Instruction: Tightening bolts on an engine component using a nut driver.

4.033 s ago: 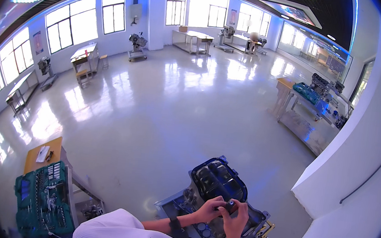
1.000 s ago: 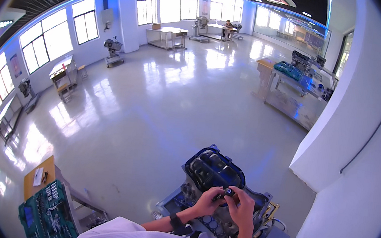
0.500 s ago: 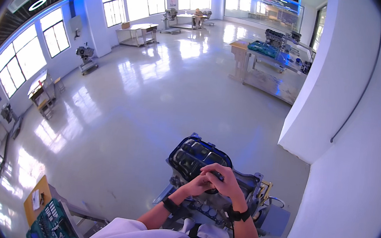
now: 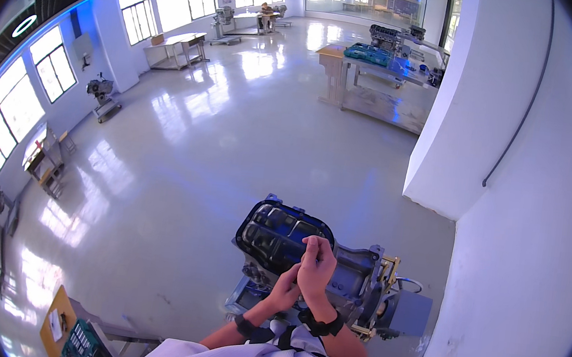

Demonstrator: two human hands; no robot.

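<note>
An engine on a stand stands in front of me, its black ribbed oil pan facing up. Over the pan's near right edge, my right hand is raised with its fingers curled and pinched together. My left hand touches it from below left, fingers bent and closed. Anything small between the fingers is hidden. Both wrists wear dark bands. To the right of the hands lies the bare grey engine block, joined to the stand's yellow metal bracket and a grey box.
A white wall corner rises close on the right. At the lower left are a green tool case and a wooden board. A metal workbench with engine parts stands farther off. A person is at the far side.
My view has shifted, so the room and engine appear farther left. My hands have gone from lying clasped over each other to my right hand upright, with my left below it.
</note>
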